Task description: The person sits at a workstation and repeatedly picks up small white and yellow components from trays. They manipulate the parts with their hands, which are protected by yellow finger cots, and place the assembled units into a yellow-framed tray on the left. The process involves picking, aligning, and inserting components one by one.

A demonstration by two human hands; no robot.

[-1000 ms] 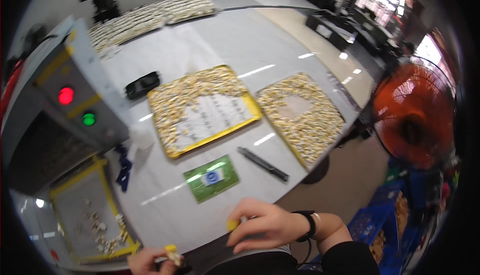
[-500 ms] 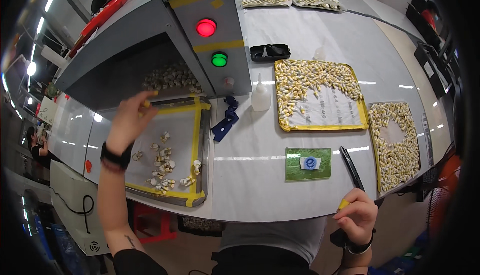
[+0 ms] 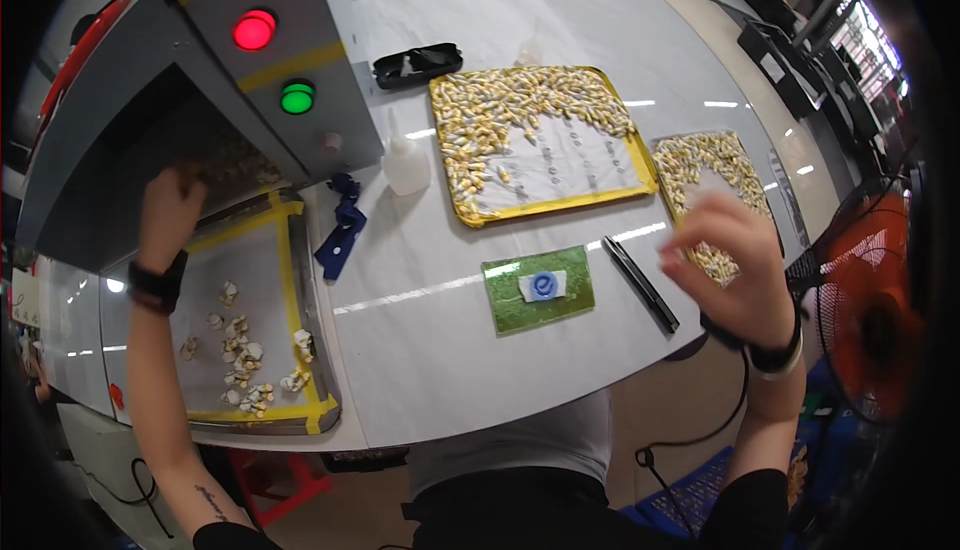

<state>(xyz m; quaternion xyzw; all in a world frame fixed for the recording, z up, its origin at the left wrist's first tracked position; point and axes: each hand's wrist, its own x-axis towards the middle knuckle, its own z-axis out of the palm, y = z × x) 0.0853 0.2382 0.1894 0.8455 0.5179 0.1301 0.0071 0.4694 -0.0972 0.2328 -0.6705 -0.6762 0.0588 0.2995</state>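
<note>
Your left hand (image 3: 172, 212) reaches up to the dark mouth of the grey machine (image 3: 200, 80), at the far end of the yellow-edged tray (image 3: 285, 280) that lies under that opening; the fingers curl over the tray's far rim, though whether they pinch anything there you cannot tell, as the shadow hides the fingertips; a black band sits on that wrist. On the tray a scatter of small pale pieces (image 3: 245, 350) lies toward the near end, loose and apart from your hand.

Your right hand (image 3: 725, 265) hovers above the desk (image 3: 440, 350), fingers loosely bent and parted, holding nothing that shows; it hangs over the near corner of the small yellow tray (image 3: 700, 165) heaped with pale yellow pieces, and a black band rings that wrist too; just left of it lies a black pen (image 3: 640, 283), and further left a green card (image 3: 540, 290) with a white and blue patch in its middle.

Beyond the card sits the large yellow tray (image 3: 545, 205), its pieces banked along the far and left sides; a small clear bottle (image 3: 405, 165) stands between it and the machine, with a blue clip (image 3: 342, 228) just beside; a black case (image 3: 417, 65) lies further back; an orange fan (image 3: 865, 320) stands off the desk at your right.
</note>
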